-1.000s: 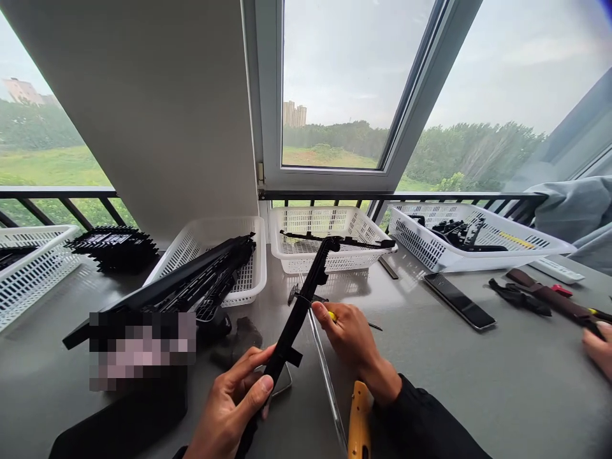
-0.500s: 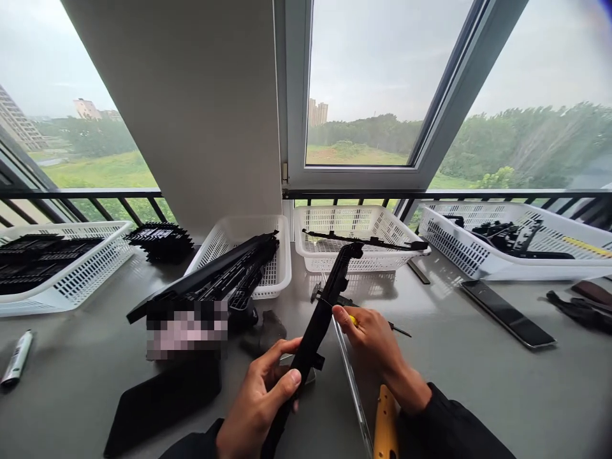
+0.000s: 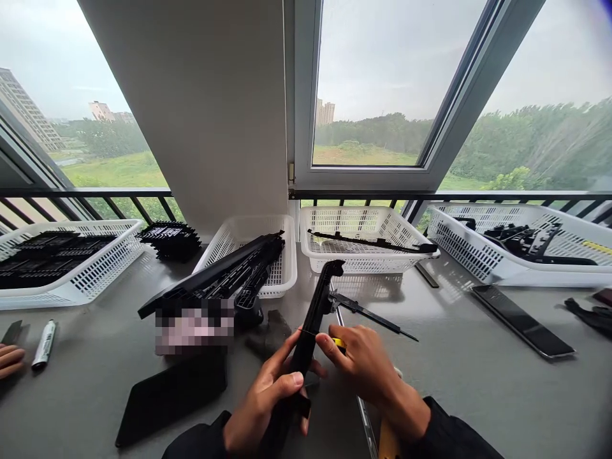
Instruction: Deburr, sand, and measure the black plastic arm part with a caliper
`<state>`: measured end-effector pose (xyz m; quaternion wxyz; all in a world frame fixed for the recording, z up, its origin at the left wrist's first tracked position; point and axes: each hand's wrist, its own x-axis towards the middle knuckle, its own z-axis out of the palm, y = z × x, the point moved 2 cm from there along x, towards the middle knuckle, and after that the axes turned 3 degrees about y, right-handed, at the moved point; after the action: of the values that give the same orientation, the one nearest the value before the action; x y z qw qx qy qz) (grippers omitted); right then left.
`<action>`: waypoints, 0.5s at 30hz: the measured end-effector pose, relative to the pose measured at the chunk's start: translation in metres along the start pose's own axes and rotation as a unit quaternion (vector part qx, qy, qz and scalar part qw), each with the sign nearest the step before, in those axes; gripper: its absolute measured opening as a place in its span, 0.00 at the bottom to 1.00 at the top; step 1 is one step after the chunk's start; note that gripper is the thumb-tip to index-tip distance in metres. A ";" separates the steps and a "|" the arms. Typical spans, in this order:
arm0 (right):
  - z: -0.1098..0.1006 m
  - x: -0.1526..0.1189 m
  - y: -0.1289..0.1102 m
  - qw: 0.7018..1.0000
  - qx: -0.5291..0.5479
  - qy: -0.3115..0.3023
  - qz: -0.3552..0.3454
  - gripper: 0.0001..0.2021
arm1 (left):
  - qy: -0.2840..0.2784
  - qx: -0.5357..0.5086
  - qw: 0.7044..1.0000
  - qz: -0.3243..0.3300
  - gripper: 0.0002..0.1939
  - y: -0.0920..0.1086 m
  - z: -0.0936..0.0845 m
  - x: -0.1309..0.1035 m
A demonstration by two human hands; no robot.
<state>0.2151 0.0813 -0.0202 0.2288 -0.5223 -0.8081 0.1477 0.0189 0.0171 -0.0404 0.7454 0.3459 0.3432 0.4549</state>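
My left hand [image 3: 268, 395] is closed around a long black plastic part [image 3: 315, 312], which tilts up and away from me with its hooked end at the top. My right hand [image 3: 366, 363] is closed on a small yellow-handled tool [image 3: 338, 343], mostly hidden in the fingers. A thin dark tip or wire seems to cross the part by my right thumb; its kind is unclear. Just beyond the hands lies a dark caliper [image 3: 370, 313]. A long metal strip [image 3: 364, 414] and an orange-yellow handle [image 3: 388, 441] lie beneath my right forearm.
White baskets [image 3: 251, 223] line the back, several holding black parts; one long strip [image 3: 373, 241] rests across another basket [image 3: 354, 264]. A phone [image 3: 523, 322] lies right, a black panel [image 3: 172, 398] and marker [image 3: 44, 344] left. Another person's hand [image 3: 9, 360] shows at the left edge.
The black part and both hands have come lower and nearer to me. My right hand sits lower along the part. Another person's hand has appeared at the far left; the view has shifted slightly left.
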 end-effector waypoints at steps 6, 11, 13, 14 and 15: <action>0.001 -0.006 -0.011 0.999 0.028 -0.013 -0.045 0.37 | -0.010 0.036 0.999 0.002 0.48 0.002 0.001 0.001; 0.003 -0.008 -0.014 0.996 0.063 -0.015 -0.056 0.36 | 0.002 0.022 0.999 0.023 0.45 -0.004 -0.002 0.001; 0.004 -0.009 -0.016 0.995 0.076 -0.022 -0.064 0.35 | 0.006 0.021 0.999 0.025 0.45 -0.005 -0.003 0.000; 0.004 -0.009 -0.017 0.994 0.084 -0.027 -0.068 0.35 | 0.007 0.024 0.999 0.023 0.45 -0.005 -0.003 -0.001; 0.004 -0.010 -0.018 0.992 0.092 -0.032 -0.074 0.35 | 0.009 0.029 0.999 0.018 0.45 -0.004 -0.003 -0.001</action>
<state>0.2023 0.0650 -0.0169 0.2599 -0.4330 -0.8343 0.2213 0.0178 0.0149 -0.0454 0.7238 0.3689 0.3565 0.4613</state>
